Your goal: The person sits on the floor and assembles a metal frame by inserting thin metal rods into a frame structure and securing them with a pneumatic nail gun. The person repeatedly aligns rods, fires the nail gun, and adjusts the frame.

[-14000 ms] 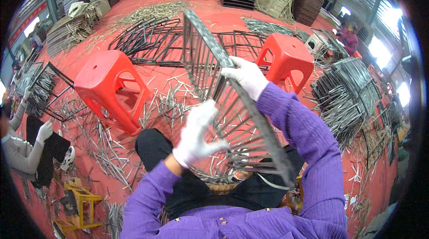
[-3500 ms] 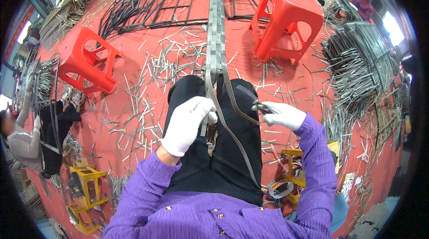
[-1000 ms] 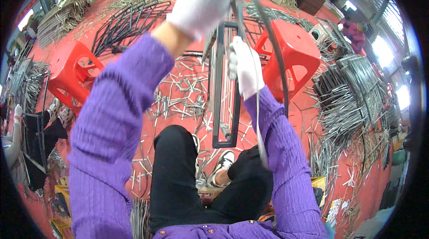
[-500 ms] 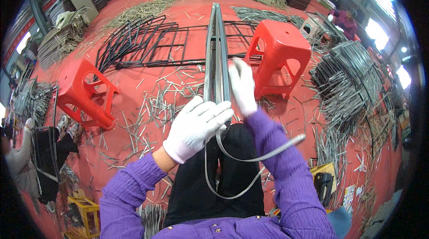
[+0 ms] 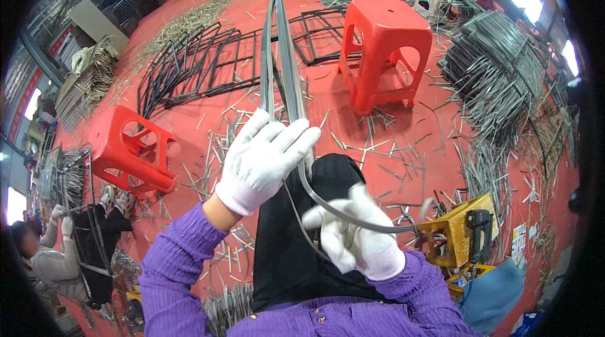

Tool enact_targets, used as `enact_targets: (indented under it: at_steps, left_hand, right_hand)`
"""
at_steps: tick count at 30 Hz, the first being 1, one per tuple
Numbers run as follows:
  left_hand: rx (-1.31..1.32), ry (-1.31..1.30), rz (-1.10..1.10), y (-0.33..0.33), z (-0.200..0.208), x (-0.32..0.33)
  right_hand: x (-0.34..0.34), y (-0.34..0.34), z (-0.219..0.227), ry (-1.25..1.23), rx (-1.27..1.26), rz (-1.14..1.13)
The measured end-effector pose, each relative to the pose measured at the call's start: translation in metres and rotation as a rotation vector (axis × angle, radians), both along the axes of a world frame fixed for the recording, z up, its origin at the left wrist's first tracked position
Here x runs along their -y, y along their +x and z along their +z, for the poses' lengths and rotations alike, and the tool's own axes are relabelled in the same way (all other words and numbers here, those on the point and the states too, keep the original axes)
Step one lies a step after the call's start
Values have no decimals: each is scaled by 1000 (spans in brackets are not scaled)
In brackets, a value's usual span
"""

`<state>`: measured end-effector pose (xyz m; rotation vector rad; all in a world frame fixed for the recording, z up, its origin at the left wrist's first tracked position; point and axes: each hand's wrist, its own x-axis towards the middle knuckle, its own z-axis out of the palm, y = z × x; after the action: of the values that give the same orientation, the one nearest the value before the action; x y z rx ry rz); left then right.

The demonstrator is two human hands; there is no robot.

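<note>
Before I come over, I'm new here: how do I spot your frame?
On the red floor, find the two red stools. Between them, the frame reaches forward from the left hand. Unlike the bare black frames nearby, it trails loose grey strips.

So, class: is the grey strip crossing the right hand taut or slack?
Slack: the strip bows in a curve from near the left hand across the right hand.

No lettering can be read: marks on the red banner point(image 5: 24, 106) and white sheet point(image 5: 518, 244) are too small.
</note>
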<state>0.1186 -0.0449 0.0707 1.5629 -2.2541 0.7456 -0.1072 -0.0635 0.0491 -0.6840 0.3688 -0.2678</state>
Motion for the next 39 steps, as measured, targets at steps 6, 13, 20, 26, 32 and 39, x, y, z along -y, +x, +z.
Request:
enact_targets:
  at_steps: [6, 13, 20, 26, 32, 39]
  left_hand:
    - [104, 20, 30, 2, 17, -5]
    - [290, 113, 39, -4, 24, -2]
    - [299, 152, 41, -6, 29, -1]
    - [349, 216, -1, -11, 38, 2]
    - [18, 389, 94, -3, 46, -8]
    - [-63, 373, 352, -23, 39, -13]
  right_hand:
    - [-14, -9, 27, -515, 129, 42]
    - [35, 41, -4, -789, -294, -330]
    - [55, 11, 15, -689, -189, 178]
    - [63, 41, -16, -1324, -164, -256]
    - [112, 89, -58, -1767, 138, -637]
    - [138, 119, -66, -1855, 323, -403]
